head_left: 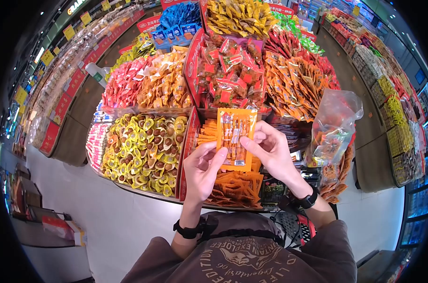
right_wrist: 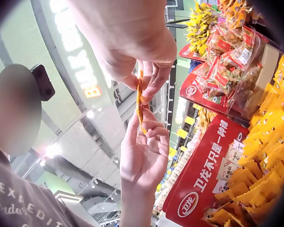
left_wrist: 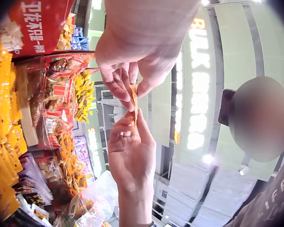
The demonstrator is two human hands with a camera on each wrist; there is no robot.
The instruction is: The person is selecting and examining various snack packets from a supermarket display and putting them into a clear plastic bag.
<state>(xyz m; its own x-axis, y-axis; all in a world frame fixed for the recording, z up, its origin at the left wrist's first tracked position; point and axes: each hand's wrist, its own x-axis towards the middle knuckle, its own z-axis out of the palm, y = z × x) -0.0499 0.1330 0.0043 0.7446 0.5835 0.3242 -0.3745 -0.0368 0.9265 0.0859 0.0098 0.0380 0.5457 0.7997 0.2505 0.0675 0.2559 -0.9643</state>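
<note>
An orange snack packet [head_left: 237, 123] with a clear front, showing reddish sticks inside, is held upright above the display. My left hand [head_left: 201, 170] pinches its lower left edge between thumb and fingers. On the opposite side, my right hand [head_left: 272, 152] grips the right edge, its thumb lying across the front. Both wrist views show the packet [left_wrist: 134, 106] edge-on, thin between the fingertips of the two hands. Below it sits a pile of similar orange packets [head_left: 235, 188], partly hidden by the hands.
Yellow-wrapped sweets [head_left: 143, 151] fill the bin at left, beside a red divider [head_left: 188, 151]. Behind are red-labelled bags [head_left: 233, 70] and orange packets [head_left: 289, 85]. A clear plastic bag [head_left: 336, 122] stands at right. Shelves of goods line both aisles.
</note>
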